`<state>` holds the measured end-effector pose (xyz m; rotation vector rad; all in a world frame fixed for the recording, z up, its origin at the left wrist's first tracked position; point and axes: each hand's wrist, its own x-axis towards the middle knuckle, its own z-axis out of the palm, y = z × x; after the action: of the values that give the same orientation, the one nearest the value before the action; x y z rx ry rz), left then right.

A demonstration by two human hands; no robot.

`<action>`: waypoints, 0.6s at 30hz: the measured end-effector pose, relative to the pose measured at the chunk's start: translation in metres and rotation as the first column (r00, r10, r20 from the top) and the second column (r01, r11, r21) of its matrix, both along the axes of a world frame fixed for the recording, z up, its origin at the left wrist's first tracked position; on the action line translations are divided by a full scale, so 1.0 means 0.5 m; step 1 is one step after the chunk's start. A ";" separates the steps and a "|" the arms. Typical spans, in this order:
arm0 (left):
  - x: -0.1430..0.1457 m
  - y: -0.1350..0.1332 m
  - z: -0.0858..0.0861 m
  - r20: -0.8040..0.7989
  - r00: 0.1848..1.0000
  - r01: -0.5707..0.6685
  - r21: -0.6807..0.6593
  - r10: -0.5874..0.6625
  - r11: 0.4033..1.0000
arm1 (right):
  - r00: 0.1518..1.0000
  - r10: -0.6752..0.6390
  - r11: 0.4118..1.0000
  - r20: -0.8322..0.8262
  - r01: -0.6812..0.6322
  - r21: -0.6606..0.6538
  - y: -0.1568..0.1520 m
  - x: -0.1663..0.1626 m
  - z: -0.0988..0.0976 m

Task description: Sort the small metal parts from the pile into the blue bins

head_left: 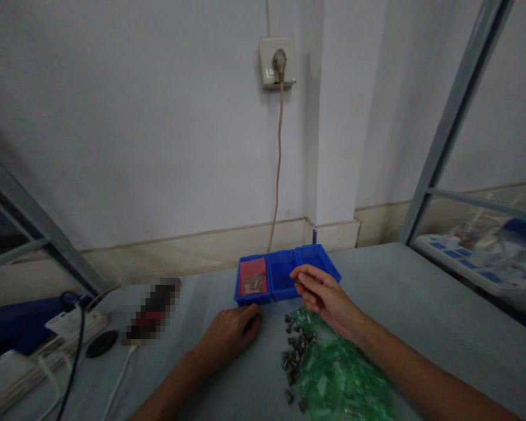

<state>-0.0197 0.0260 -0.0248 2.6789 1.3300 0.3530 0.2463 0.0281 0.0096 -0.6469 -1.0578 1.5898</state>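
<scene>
Over the middle blue tray (284, 262), the right hand (326, 295) pinches a small dark part (297, 281).
Thumb and forefinger are together on it; nearer the wearer than these fingers, a heap of dark parts (298, 349) lies beside green plastic (339, 380) on the bench (258, 380). Left of them, a red packet (251, 269) sits in the leftmost tray (249, 300). Just before that tray the left hand (234, 328) rests, curled; I cannot tell whether its fingers grip anything.
</scene>
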 end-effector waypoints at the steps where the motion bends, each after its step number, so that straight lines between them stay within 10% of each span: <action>1: 0.000 0.000 0.000 0.002 1.000 0.004 -0.002 -0.004 1.000 | 1.000 -0.002 1.000 0.000 0.002 -0.003 0.000 0.000 -0.001; 18: 0.004 -0.002 0.007 -0.010 1.000 -0.002 -0.002 0.002 1.000 | 1.000 -0.002 1.000 0.001 0.002 0.011 -0.001 -0.001 -0.005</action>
<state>-0.0179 0.0249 -0.0212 2.6810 1.3351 0.3388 0.2459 0.0278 0.0069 -0.6417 -1.0651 1.5810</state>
